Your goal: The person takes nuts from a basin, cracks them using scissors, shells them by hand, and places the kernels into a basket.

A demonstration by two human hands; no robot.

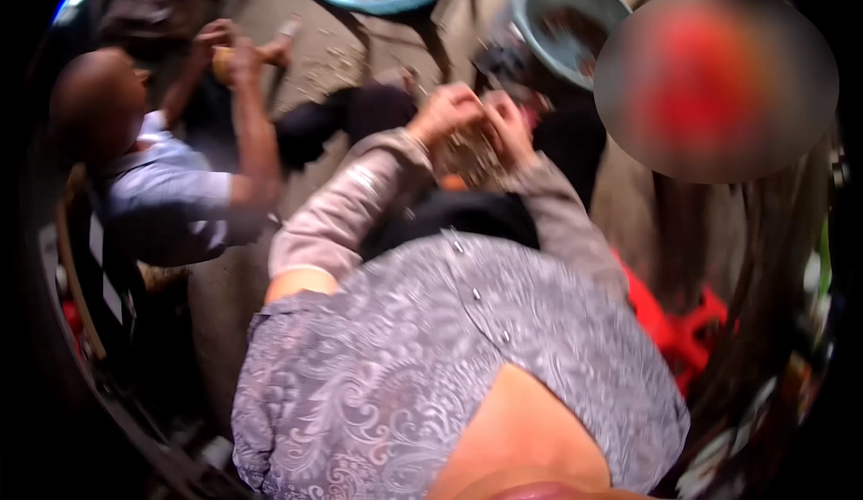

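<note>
Both of my hands are raised close together over my lap, in sleeve covers. My left hand point(445, 114) has its fingers pinched together, their tips near those of the other hand. My right hand point(510, 132) is bent inward with its fingers closed. Whatever lies between the fingertips is too small and blurred to make out. Below and between the hands is a heap of small pale brown pieces point(472, 160), with a small orange patch point(454, 181) at its near edge.
A light blue basin point(395, 1) of pale pieces stands ahead. A grey-green basin point(575, 67) is at the front right. On the left a seated co-worker point(171, 185) holds something yellowish. Scraps point(333, 69) litter the floor. Something red point(683, 338) stands at the right.
</note>
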